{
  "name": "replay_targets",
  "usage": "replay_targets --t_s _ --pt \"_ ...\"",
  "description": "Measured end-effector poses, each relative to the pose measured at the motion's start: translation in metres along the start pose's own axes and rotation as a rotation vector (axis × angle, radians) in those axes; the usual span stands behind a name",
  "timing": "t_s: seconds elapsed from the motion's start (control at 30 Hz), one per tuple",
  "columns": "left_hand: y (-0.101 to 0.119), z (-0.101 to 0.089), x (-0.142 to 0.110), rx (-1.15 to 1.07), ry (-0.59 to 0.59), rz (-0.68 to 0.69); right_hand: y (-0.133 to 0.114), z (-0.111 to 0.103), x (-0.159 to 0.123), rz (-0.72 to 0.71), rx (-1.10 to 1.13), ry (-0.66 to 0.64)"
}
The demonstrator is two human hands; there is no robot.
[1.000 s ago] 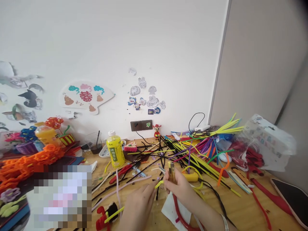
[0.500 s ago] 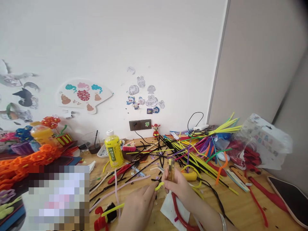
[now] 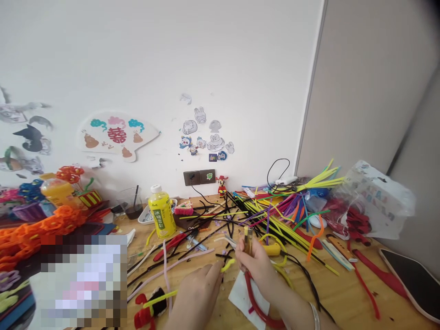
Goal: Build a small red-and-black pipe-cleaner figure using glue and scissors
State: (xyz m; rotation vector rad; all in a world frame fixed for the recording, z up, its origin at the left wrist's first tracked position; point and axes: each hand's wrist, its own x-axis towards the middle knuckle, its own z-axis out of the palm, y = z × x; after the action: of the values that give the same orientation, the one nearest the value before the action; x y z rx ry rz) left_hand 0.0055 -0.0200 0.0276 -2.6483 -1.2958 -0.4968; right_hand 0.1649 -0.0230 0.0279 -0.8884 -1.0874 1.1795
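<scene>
My right hand [image 3: 257,266] is closed around a small amber lighter [image 3: 248,239], held upright above the wooden table [image 3: 347,298]. My left hand [image 3: 195,293] pinches a short bent yellow pipe cleaner [image 3: 227,264] whose tip lies just left of the lighter. Both hands are low in the middle of the view, almost touching. A silver bracelet [image 3: 314,315] circles my right wrist. A red tool handle [image 3: 252,300] and a white paper [image 3: 245,298] lie under my right forearm.
Several pipe cleaners of many colours [image 3: 285,211] sprawl across the table. A yellow drink bottle [image 3: 161,216] stands at back left, orange pipe-cleaner craft [image 3: 34,231] at far left, a plastic bag [image 3: 376,199] and a dark tablet [image 3: 412,279] at right. A socket [image 3: 200,176] is on the wall.
My right hand with the lighter has shifted slightly right and tilted. The left hand and yellow pipe cleaner stayed close beside it; the view drifted a little.
</scene>
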Motion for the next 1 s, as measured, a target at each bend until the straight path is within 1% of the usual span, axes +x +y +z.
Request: replay_targets --t_s 0.07,0.13,0.17,0.3,0.37,0.43,0.5,0.57,0.63,0.7,0.77,0.87,1.0 --pt "0.000 0.000 0.000 0.003 -0.011 -0.008 0.001 -0.001 0.000 -0.004 0.040 -0.081" --pt "0.000 0.000 0.000 0.004 -0.026 -0.012 0.004 0.000 -0.001 -0.006 0.026 -0.138" --pt "0.001 0.000 0.001 0.002 -0.029 -0.008 0.006 0.000 -0.001 -0.007 0.003 -0.138" --pt "0.001 -0.001 0.000 -0.017 -0.005 0.006 0.010 -0.001 0.000 -0.054 -0.077 -0.064" --pt "-0.001 -0.004 -0.001 -0.049 0.010 -0.045 0.009 -0.002 0.001 -0.075 -0.068 -0.080" --pt "-0.002 -0.007 -0.001 -0.108 0.027 -0.123 0.007 -0.003 0.000 -0.068 -0.066 -0.142" --pt "-0.003 -0.012 -0.001 -0.181 0.044 -0.185 0.005 -0.004 -0.001 -0.068 -0.116 -0.196" --pt "-0.003 -0.015 0.001 -0.253 0.041 -0.212 0.005 -0.005 -0.002 -0.119 -0.246 -0.181" --pt "-0.002 -0.017 0.002 -0.321 0.035 -0.229 0.004 -0.008 -0.002 -0.206 -0.417 -0.119" --pt "-0.002 -0.017 0.003 -0.390 0.042 -0.245 0.003 -0.010 -0.001 -0.293 -0.539 -0.085" --pt "-0.002 -0.017 0.003 -0.454 0.056 -0.254 0.002 -0.013 -0.001 -0.358 -0.572 -0.082" --pt "0.000 -0.017 0.002 -0.514 0.043 -0.262 0.000 -0.014 0.000 -0.426 -0.550 -0.076" --pt "0.002 -0.018 0.001 -0.529 -0.025 -0.278 -0.002 -0.014 0.001 -0.433 -0.541 -0.064"
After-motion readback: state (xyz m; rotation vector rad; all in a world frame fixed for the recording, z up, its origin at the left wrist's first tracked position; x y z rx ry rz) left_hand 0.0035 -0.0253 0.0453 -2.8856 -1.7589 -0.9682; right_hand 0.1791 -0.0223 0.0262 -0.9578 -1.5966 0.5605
